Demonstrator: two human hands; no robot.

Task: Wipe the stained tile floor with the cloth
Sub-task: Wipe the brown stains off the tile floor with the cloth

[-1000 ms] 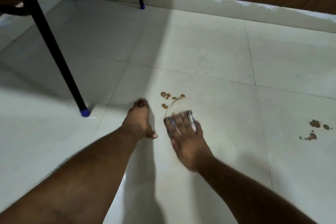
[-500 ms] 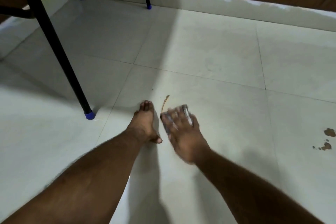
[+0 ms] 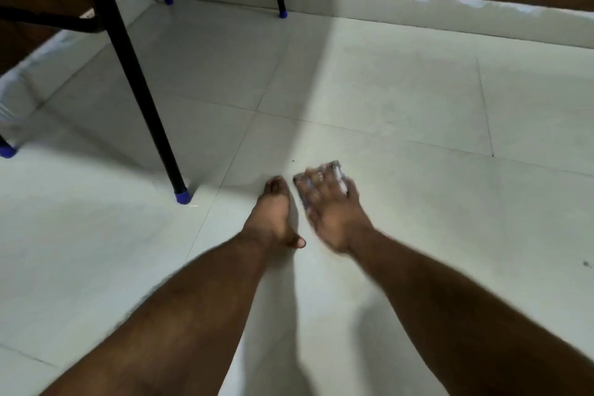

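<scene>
Brown stain gone beneath flat right hand on grey cloth, glossy tile.

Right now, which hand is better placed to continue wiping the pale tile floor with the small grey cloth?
The right hand. Its spread fingers already press the small grey cloth flat on the pale tile floor. The left hand only rests on the tile beside it, apparently as support, and touches no cloth.
</scene>
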